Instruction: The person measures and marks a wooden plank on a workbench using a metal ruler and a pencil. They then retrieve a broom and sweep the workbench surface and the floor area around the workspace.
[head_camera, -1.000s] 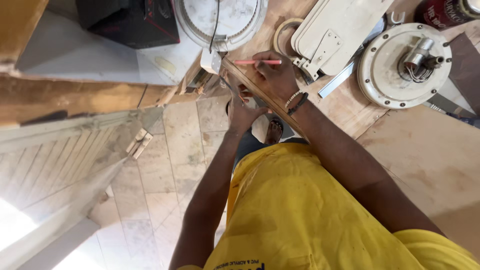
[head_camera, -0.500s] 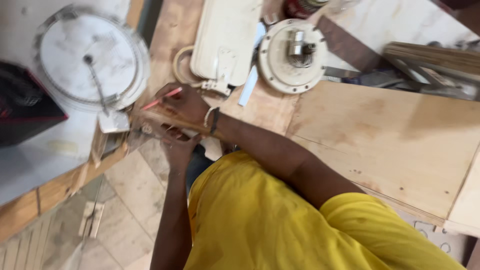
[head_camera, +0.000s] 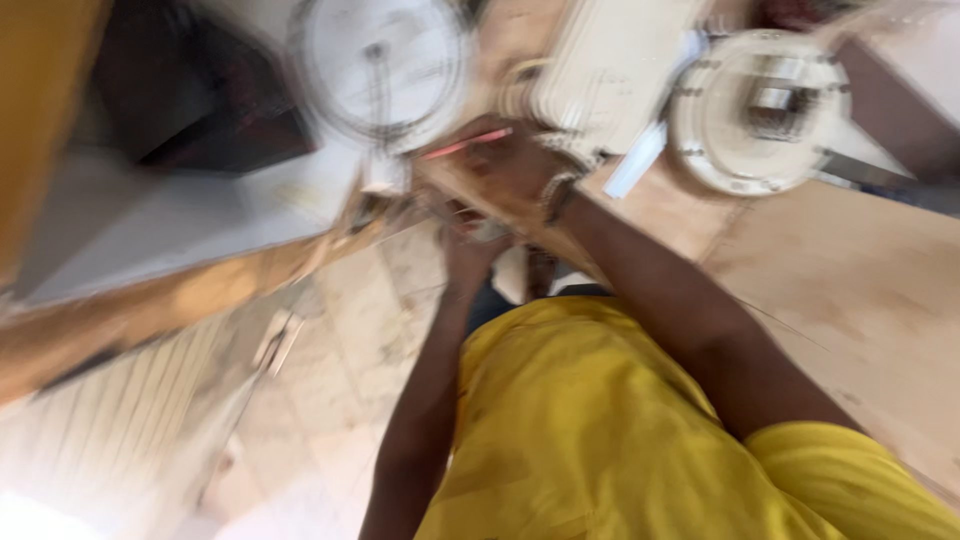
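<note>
Red pencil (head_camera: 466, 144) is pinched in my right hand (head_camera: 510, 170), resting at the edge of the plywood bench (head_camera: 830, 290), tip toward the round white dial (head_camera: 380, 65). My left hand (head_camera: 468, 240) sits just below the edge; too blurred to tell its grip. White round housing (head_camera: 765, 110) lies near, right.

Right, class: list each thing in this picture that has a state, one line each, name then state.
Right hand: closed around a red pencil, resting on the wooden edge.
Left hand: under the wooden edge, grip too blurred to tell.
Pencil: held, lying nearly flat.
Round white fitting: lying flat on the bench.
</note>
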